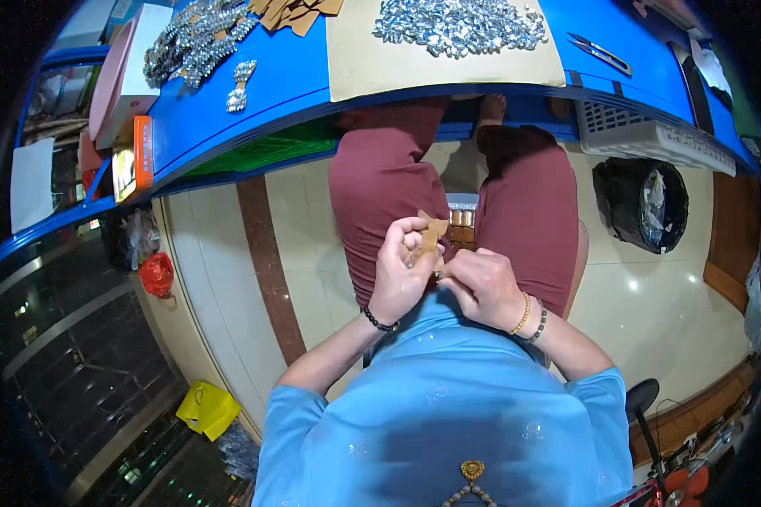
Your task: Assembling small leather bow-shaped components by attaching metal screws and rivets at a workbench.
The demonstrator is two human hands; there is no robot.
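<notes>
Over my lap, my left hand (400,275) is closed on a small piece of brown card (433,235), its upper end sticking out past the fingertips. Just right of it, my right hand (489,289) makes a pinch close to the card's lower end. A tiny dark or shiny bit shows at those fingertips, too small to name. On the blue table ahead lies a heap of loose silvery, shiny pieces (461,27) on a cream sheet (355,63). To its left are a pile of cards wrapped with silvery pieces (196,40), one separate wrapped card (241,87) and bare brown cards (298,15).
Thread snips (600,54) lie on the table's right side. Beneath that side are a white plastic basket (651,135) and a black bin bag (630,203). An orange box (143,156) stands at the left edge. Red (156,275) and yellow bags (207,411) are low on the left.
</notes>
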